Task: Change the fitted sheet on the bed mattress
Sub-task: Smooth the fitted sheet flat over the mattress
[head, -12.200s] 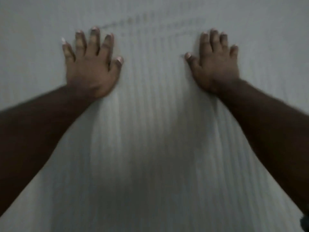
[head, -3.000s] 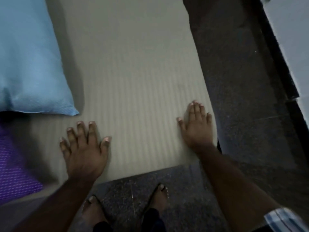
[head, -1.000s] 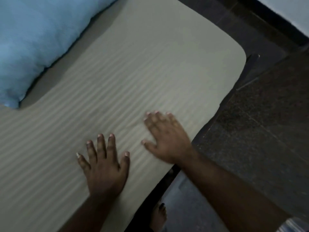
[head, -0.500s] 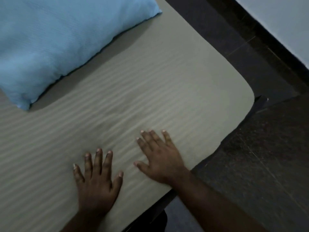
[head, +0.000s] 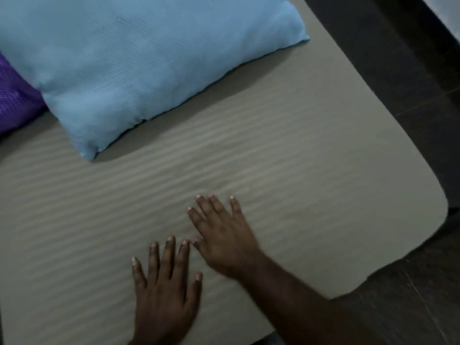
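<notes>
Two hands lie flat on the fitted sheet (head: 286,150), both palm down w/ fingers straight and spread, holding nothing. The left hand (head: 165,292) is near the bottom edge of the view; the right hand (head: 224,241) is just beside it, a bit further up the bed, and its thumb comes very close to the left fingertips – touching or not, I cannot tell, the picture is blurred there.

The sheet is beige w/ faint stripes and covers the mattress top, smooth up to the rounded corner at the right. Two pillows are on it: one light blue pillow (head: 139,58) at the top, and one purple pillow (head: 15,100) at the left edge, partly under the blue one. Between the hands and the blue pillow is a wide bare band of sheet. To the right, past the mattress edge, is dark floor (head: 418,115).
</notes>
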Tool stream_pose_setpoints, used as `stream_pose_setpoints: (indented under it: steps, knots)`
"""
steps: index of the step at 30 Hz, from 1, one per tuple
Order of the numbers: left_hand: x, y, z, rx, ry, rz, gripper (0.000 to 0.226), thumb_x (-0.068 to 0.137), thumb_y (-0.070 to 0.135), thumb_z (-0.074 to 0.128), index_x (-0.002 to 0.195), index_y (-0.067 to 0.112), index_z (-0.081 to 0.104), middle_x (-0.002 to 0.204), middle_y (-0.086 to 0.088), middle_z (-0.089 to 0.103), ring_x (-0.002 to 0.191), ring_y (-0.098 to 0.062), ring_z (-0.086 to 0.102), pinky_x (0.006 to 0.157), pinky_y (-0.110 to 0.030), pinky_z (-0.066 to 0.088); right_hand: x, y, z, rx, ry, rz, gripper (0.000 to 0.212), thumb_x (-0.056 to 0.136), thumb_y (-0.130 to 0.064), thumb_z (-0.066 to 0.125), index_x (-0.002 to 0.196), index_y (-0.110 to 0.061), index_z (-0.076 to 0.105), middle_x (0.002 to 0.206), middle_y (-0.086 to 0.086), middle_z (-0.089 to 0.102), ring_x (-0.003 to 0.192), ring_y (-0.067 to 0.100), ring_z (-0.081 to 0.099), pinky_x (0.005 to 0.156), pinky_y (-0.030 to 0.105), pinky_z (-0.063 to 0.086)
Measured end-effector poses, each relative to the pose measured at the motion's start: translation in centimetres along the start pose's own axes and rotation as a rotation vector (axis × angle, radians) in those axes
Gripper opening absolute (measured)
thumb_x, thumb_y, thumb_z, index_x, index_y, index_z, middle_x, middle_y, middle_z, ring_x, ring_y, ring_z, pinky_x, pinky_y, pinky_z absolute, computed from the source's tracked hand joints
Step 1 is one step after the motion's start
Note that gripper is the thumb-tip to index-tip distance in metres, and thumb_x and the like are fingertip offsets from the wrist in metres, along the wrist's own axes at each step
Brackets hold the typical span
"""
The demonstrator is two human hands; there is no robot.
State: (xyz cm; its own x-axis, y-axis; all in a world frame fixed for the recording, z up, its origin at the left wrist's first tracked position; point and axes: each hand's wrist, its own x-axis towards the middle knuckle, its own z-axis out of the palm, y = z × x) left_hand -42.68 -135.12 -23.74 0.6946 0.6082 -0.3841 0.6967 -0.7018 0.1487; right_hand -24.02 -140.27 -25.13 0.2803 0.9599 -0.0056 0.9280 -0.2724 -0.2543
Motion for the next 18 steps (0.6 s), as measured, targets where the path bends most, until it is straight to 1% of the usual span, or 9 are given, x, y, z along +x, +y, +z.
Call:
stream_pose_setpoints:
  steps: [3,6,8,10,11,12,14,16,18]
  knots:
    - [0.2,0.3,0.3,0.003,0.007,-0.029,0.075,0.096,0.065,0.016,0.151,0.022,0.043,0.161,-0.007,0.034,0.148,-0.037,0.028,0.115,-0.069,0.016,1.2,5.2,0.6,-0.063,-0.012,0.06,0.07,0.096,-0.064,0.041,0.151,-0.021,0.043,0.161,0.005,0.032,0.15,0.027,0.027,0.119,0.055,0.02]
    - [1.1,0.6,0.1,-0.028,-0.011,-0.041,0.075,0.096,0.067,0.016,0.155,0.025,0.035,0.164,-0.006,0.026,0.151,-0.035,0.022,0.117,-0.068,0.013,0.9,12.7,-1.2,-0.188,-0.044,0.294,0.078,0.096,-0.07,0.027,0.155,-0.019,0.034,0.163,0.006,0.028,0.151,0.027,0.024,0.121,0.054,0.017]
    - [3.1,0.4,-0.6,-0.05,-0.002,-0.062,0.075,0.096,0.067,0.017,0.158,0.026,0.028,0.166,-0.004,0.017,0.153,-0.033,0.013,0.118,-0.067,0.01,1.1,16.9,-2.7,-0.238,-0.057,0.484,0.082,0.096,-0.068,0.022,0.155,-0.013,0.033,0.163,0.011,0.028,0.15,0.03,0.024,0.121,0.056,0.017]
    - [6.1,0.1,-1.6,-0.078,0.038,-0.118,0.076,0.095,0.066,0.019,0.159,0.025,0.025,0.167,-0.003,0.011,0.154,-0.032,0.007,0.119,-0.066,0.007,2.1,18.5,-3.9,-0.253,-0.01,0.625,0.082,0.097,-0.064,0.023,0.153,-0.005,0.034,0.161,0.018,0.029,0.149,0.036,0.025,0.118,0.06,0.02]
    - [7.6,0.1,-2.3,-0.092,0.068,-0.147,0.076,0.095,0.065,0.019,0.159,0.023,0.024,0.167,-0.003,0.009,0.154,-0.031,0.004,0.119,-0.065,0.005,3.0,17.7,-4.0,-0.25,0.024,0.621,0.081,0.098,-0.062,0.025,0.153,-0.003,0.033,0.16,0.021,0.029,0.148,0.038,0.026,0.117,0.062,0.021]
    - [9.2,0.3,-3.0,-0.107,0.096,-0.171,0.076,0.095,0.064,0.018,0.159,0.022,0.023,0.168,-0.004,0.008,0.155,-0.031,0.002,0.12,-0.064,0.002,3.9,16.2,-3.7,-0.233,0.049,0.552,0.079,0.098,-0.06,0.027,0.153,-0.003,0.033,0.16,0.022,0.029,0.148,0.04,0.027,0.117,0.063,0.021]
    - [12.0,1.3,-4.1,-0.137,0.126,-0.188,0.076,0.095,0.063,0.014,0.16,0.023,0.016,0.168,-0.004,0.002,0.155,-0.029,-0.005,0.12,-0.062,-0.004,5.8,11.4,-2.3,-0.156,0.059,0.288,0.073,0.098,-0.056,0.035,0.152,-0.007,0.037,0.16,0.018,0.031,0.148,0.037,0.028,0.117,0.061,0.021]
    - [14.0,2.9,-4.1,-0.137,0.143,-0.168,0.073,0.096,0.061,0.012,0.16,0.026,0.012,0.168,-0.002,0.001,0.155,-0.028,-0.006,0.12,-0.062,-0.005,7.4,7.6,-0.9,-0.074,0.036,0.029,0.065,0.098,-0.051,0.041,0.15,-0.013,0.043,0.16,0.013,0.034,0.148,0.032,0.03,0.117,0.06,0.02]
    - [15.1,3.7,-3.5,-0.086,0.156,-0.163,0.069,0.098,0.059,0.012,0.16,0.029,0.013,0.168,-0.002,0.005,0.155,-0.028,-0.001,0.119,-0.064,-0.002,8.9,7.7,-0.2,-0.05,0.005,-0.078,0.064,0.096,-0.053,0.041,0.15,-0.017,0.045,0.161,0.008,0.034,0.149,0.026,0.029,0.119,0.057,0.017]
